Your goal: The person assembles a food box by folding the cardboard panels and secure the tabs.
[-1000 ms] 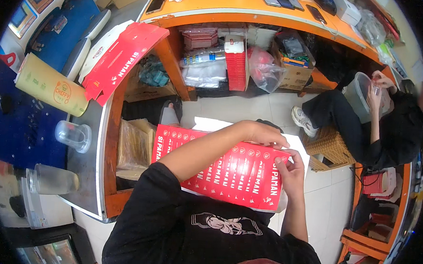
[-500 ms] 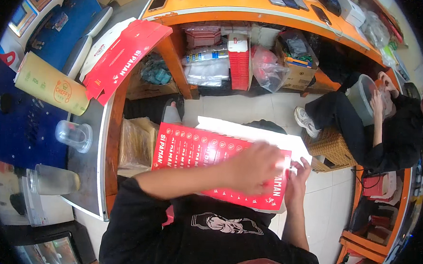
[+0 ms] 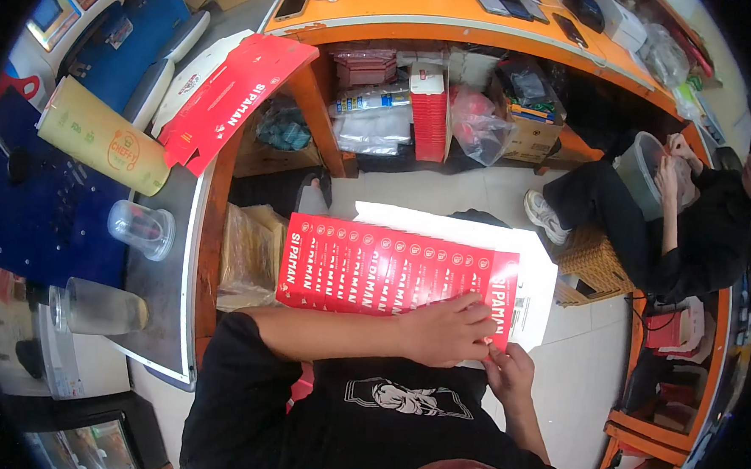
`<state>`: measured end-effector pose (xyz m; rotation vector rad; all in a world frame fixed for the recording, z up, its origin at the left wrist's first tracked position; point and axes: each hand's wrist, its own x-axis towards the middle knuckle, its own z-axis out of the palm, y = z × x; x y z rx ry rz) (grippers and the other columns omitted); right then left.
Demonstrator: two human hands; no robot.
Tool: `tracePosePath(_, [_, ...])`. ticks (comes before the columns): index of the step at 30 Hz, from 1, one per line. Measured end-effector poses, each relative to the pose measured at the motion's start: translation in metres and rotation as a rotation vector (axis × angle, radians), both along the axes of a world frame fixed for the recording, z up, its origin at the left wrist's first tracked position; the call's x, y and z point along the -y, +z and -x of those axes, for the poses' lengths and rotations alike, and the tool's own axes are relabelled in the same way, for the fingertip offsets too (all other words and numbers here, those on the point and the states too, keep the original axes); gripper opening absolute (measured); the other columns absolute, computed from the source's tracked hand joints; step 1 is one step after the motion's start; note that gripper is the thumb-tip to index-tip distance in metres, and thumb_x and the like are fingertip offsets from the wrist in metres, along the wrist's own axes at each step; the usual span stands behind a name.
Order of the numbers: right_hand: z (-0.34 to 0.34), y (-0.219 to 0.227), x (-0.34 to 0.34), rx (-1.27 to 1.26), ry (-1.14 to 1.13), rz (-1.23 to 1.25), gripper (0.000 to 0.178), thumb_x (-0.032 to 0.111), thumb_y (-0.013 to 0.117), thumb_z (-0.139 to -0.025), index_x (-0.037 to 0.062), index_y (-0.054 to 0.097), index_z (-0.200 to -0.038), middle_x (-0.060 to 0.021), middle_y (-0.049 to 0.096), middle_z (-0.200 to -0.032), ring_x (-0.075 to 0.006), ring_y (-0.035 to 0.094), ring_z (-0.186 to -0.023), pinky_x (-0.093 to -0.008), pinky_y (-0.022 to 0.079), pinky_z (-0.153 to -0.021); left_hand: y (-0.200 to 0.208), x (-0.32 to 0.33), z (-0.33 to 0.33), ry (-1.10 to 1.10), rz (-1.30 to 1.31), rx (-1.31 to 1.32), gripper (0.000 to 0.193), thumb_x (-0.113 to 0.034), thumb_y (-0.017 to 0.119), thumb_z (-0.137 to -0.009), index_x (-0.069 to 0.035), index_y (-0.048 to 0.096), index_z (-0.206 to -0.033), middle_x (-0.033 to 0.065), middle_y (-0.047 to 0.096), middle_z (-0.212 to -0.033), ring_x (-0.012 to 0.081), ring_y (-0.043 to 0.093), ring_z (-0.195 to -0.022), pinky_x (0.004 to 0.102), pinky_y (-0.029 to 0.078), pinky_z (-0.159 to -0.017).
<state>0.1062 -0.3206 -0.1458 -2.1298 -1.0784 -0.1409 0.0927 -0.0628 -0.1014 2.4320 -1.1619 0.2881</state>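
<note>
Over the lap of the person, in front of the black shirt (image 3: pixel 407 440), lies a row of red printed sheets (image 3: pixel 374 268), overlapping one another like a fan from left to right. White board (image 3: pixel 536 285) shows beyond their upper and right edges; I cannot tell if it is one piece with them. The left hand (image 3: pixel 447 330) rests on the red surface near the lower right part, its fingers stretched out and slightly apart, not closed around anything. The right hand (image 3: pixel 511 373) is at the lower right corner of the sheets, just beside the left one, and its thumb and fingers pinch this corner.

To the left, on a grey table (image 3: pixel 170 309), are a flat red carton (image 3: pixel 234 100), a tall pale yellow cup (image 3: pixel 105 135) lying tilted in the view and a clear plastic cup (image 3: pixel 140 229). Under the orange counter (image 3: pixel 369 32) stands a stack of red boxes (image 3: pixel 428 114), beside a clear plastic bag (image 3: pixel 481 125). At the right side, a seated co-worker (image 3: pixel 703 230) in dark clothes has both hands at a clear tub (image 3: pixel 636 176)
</note>
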Motion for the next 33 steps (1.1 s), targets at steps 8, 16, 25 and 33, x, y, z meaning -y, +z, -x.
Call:
tracePosePath(8, [-0.001, -0.001, -0.015, 0.094, -0.071, -0.167, 0.030, -0.005, 0.082, -0.076, 0.0039, 0.066, -0.100, -0.0166, 0.071, -0.091, -0.0272, 0.068, -0.071, -0.0326, 0.052, -0.058, -0.009, 0.004, -0.003, 0.026, 0.081, -0.045, 0.028, -0.025, 0.073, -0.081, -0.013, 0.062, -0.105, 0.0096, 0.049, -0.115, 0.0317, 0.043, -0.124, 0.0526, 0.030, -0.112])
tracePosePath(16, [-0.008, 0.000, -0.023, 0.130, -0.140, -0.180, 0.033, -0.004, 0.083, -0.072, 0.0036, 0.070, -0.102, -0.0154, 0.070, -0.089, -0.0283, 0.068, -0.074, -0.0344, 0.053, -0.061, -0.006, 0.002, -0.009, 0.042, 0.162, -0.054, 0.017, -0.017, 0.069, -0.083, -0.008, 0.061, -0.096, 0.0115, 0.049, -0.114, 0.0339, 0.043, -0.122, 0.0525, 0.031, -0.110])
tracePosePath(25, [-0.021, 0.008, -0.031, 0.114, -0.044, -0.130, 0.033, -0.002, 0.084, -0.069, 0.0036, 0.072, -0.098, -0.0115, 0.065, -0.082, -0.0263, 0.064, -0.067, -0.0341, 0.048, -0.055, -0.004, -0.004, -0.011, 0.058, 0.208, -0.066, 0.018, -0.014, 0.069, -0.084, -0.004, 0.062, -0.097, 0.0146, 0.047, -0.118, 0.0370, 0.041, -0.124, 0.0553, 0.029, -0.113])
tracePosePath(33, [-0.026, -0.002, -0.030, 0.131, 0.011, -0.253, 0.030, -0.004, 0.084, -0.073, 0.0044, 0.069, -0.098, -0.0149, 0.070, -0.092, -0.0270, 0.069, -0.075, -0.0326, 0.054, -0.060, -0.013, -0.001, -0.009, 0.070, 0.255, -0.097, 0.020, -0.013, 0.070, -0.083, -0.003, 0.060, -0.097, 0.0150, 0.044, -0.119, 0.0383, 0.039, -0.124, 0.0569, 0.028, -0.115])
